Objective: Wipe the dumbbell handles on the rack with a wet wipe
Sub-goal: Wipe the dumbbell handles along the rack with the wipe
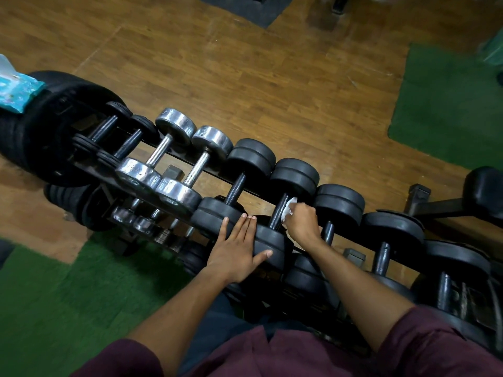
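Note:
A long rack (187, 161) carries a row of dumbbells, chrome ones at the left and black rubber ones to the right. My right hand (303, 223) grips a white wet wipe (289, 208) and presses it against the dark handle (279, 213) of a black dumbbell in the middle of the top row. My left hand (236, 248) lies flat with its fingers spread on the near weight heads (268, 242) of that dumbbell and its left neighbour. Part of the handle is hidden by my right hand.
A teal pack of wipes (16, 88) rests on stacked black weight plates (49, 126) at the far left. A lower tier holds more dumbbells (141, 221). Green mats (449, 104) lie on the wooden floor, and a black padded bench (484, 191) stands at the right.

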`<state>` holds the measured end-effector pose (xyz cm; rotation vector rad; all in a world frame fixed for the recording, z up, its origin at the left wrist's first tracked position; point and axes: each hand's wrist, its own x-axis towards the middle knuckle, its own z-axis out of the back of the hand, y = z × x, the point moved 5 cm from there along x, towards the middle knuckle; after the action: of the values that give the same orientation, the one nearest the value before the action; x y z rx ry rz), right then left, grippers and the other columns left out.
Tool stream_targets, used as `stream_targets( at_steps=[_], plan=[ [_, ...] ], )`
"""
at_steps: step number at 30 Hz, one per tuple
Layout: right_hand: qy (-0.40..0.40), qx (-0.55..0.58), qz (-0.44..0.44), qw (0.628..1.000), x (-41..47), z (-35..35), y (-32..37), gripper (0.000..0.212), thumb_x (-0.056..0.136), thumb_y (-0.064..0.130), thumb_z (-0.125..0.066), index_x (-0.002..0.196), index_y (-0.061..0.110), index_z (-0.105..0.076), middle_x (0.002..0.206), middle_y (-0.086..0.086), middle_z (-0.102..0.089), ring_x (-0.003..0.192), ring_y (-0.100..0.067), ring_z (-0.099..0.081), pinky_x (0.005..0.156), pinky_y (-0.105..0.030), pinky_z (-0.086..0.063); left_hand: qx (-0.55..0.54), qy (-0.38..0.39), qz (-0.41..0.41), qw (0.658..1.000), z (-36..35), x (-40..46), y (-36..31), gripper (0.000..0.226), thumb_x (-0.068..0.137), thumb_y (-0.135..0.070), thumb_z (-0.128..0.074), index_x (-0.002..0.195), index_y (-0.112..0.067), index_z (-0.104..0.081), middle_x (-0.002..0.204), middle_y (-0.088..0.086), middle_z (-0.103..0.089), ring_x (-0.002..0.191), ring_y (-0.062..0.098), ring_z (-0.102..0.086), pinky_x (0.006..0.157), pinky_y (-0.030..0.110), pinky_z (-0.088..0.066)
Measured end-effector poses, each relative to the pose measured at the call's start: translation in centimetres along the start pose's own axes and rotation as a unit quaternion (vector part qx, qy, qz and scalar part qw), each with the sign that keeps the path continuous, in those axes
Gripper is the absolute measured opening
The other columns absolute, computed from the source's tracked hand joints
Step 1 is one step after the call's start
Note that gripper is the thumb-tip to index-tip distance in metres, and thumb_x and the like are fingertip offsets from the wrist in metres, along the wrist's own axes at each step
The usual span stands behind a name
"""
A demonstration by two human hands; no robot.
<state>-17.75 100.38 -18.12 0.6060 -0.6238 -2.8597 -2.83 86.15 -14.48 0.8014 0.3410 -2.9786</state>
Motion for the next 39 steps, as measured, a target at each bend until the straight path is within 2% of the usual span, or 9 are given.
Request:
stream_targets(
  at_steps=[2,6,12,16,20,23,29,32,39],
  plan=[
    [0.016,0.009,0.007,1.000,-0.6,-0.2,-0.2,0.010,0.079,0.009,-0.053,0.075,0.008,-0.062,0.071,-0.009,-0.066,0.070,-0.030,-0.064,0.059,-0.032,-0.047,0.001,-0.001,0.000,1.000,0.0,0.0,0.0,0.096,0.095,-0.078,-0.004,0.160,-0.010,0.016,0.170,0.001,0.015,0.151,0.011,0.029,0.120,0.052,0.024],
    [0.014,0.042,-0.026,0.999,0.2,-0.2,-0.8,0.021,0.078,0.012,-0.048,0.065,0.012,-0.065,0.066,-0.006,-0.068,0.068,-0.027,-0.065,0.066,-0.033,-0.054,0.000,-0.001,0.002,1.000,-0.1,-0.1,0.0,0.097,0.094,-0.079,-0.003,0.160,-0.011,0.015,0.170,0.001,0.014,0.151,0.011,0.030,0.120,0.052,0.023],
    [-0.015,0.093,-0.077,0.993,0.9,1.2,-0.1,0.023,0.084,-0.002,-0.048,0.067,0.006,-0.061,0.066,-0.009,-0.061,0.063,-0.026,-0.055,0.049,-0.027,-0.034,-0.001,0.001,0.001,1.000,-0.1,0.0,0.1,0.097,0.093,-0.079,-0.002,0.160,-0.011,0.017,0.170,0.001,0.015,0.150,0.011,0.030,0.119,0.052,0.024],
    [0.017,0.094,-0.094,0.991,0.1,0.3,-0.2,0.016,0.084,0.004,-0.052,0.073,0.005,-0.063,0.077,-0.017,-0.067,0.075,-0.035,-0.062,0.060,-0.030,-0.042,-0.001,-0.001,-0.001,1.000,-0.1,0.0,0.0,0.097,0.094,-0.079,-0.002,0.159,-0.011,0.017,0.170,0.001,0.015,0.151,0.012,0.030,0.120,0.052,0.023],
    [0.110,0.110,-0.100,0.983,-1.4,-1.1,-0.6,0.015,0.081,0.005,-0.058,0.077,0.004,-0.072,0.073,-0.010,-0.068,0.070,-0.023,-0.062,0.054,-0.027,-0.041,0.006,-0.004,-0.001,1.000,-0.2,0.0,0.1,0.097,0.093,-0.079,0.000,0.160,-0.010,0.016,0.170,0.001,0.014,0.151,0.012,0.030,0.121,0.054,0.021],
    [0.127,0.155,-0.125,0.972,-1.7,-1.8,-1.1,0.013,0.079,0.005,-0.060,0.076,0.005,-0.073,0.069,-0.006,-0.069,0.065,-0.019,-0.062,0.055,-0.025,-0.042,0.005,-0.004,-0.003,1.000,-0.2,0.1,0.1,0.098,0.092,-0.080,0.002,0.160,-0.010,0.016,0.170,0.001,0.014,0.150,0.012,0.030,0.121,0.054,0.020],
    [0.030,0.164,-0.117,0.979,-1.6,-0.5,-0.4,0.016,0.081,0.001,-0.058,0.079,0.009,-0.073,0.075,-0.006,-0.070,0.073,-0.020,-0.064,0.058,-0.025,-0.045,0.000,0.000,-0.003,1.000,-0.1,0.0,0.0,0.097,0.094,-0.079,-0.002,0.160,-0.011,0.016,0.170,0.001,0.016,0.150,0.011,0.031,0.120,0.052,0.024],
    [-0.018,0.134,-0.078,0.988,-1.9,-0.6,-0.2,0.012,0.082,0.004,-0.057,0.074,0.011,-0.062,0.077,-0.009,-0.068,0.078,-0.027,-0.064,0.064,-0.028,-0.044,0.001,0.000,-0.002,1.000,-0.1,0.0,0.1,0.097,0.093,-0.079,-0.001,0.160,-0.010,0.017,0.170,0.001,0.016,0.150,0.011,0.031,0.120,0.052,0.023],
    [-0.053,0.100,0.025,0.993,-3.1,0.1,0.4,0.019,0.085,0.010,-0.066,0.104,0.011,-0.067,0.103,-0.010,-0.070,0.096,-0.025,-0.065,0.084,-0.036,-0.053,0.009,-0.002,-0.003,1.000,-0.3,0.1,0.1,0.097,0.093,-0.079,0.000,0.159,-0.010,0.017,0.170,0.001,0.015,0.150,0.011,0.030,0.120,0.053,0.021]
  ],
)
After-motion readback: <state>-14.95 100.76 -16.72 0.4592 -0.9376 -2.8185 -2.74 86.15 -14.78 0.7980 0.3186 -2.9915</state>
